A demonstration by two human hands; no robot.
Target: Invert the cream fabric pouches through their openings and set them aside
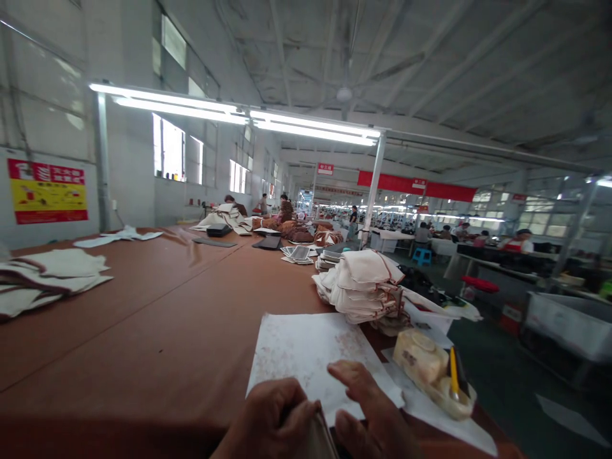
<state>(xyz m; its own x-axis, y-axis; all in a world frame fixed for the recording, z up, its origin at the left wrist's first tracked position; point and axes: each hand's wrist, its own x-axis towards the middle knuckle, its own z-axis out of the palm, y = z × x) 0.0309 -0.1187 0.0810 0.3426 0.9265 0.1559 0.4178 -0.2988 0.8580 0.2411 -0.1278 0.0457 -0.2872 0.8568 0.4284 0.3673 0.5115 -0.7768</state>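
Note:
At the bottom centre my left hand [272, 421] is closed on a light fabric piece [315, 440] with a dark brown edge, which is mostly cut off by the frame. Just to its right, my right hand [373, 411] has its index finger stretched out and its thumb apart, with nothing visible between them. Both hands are over the near part of a smudged white paper sheet [301, 344] on the brown table. Beyond the sheet rises a stack of folded cream fabric pieces [363, 287] with brown edging.
Right of the sheet sits a yellowish plastic container [421, 357] with a yellow-handled tool [454, 376] in it. More cream pieces [52, 274] lie on the brown table [191, 319] at the left. A light post [375, 185] stands beyond the stack; people work farther back.

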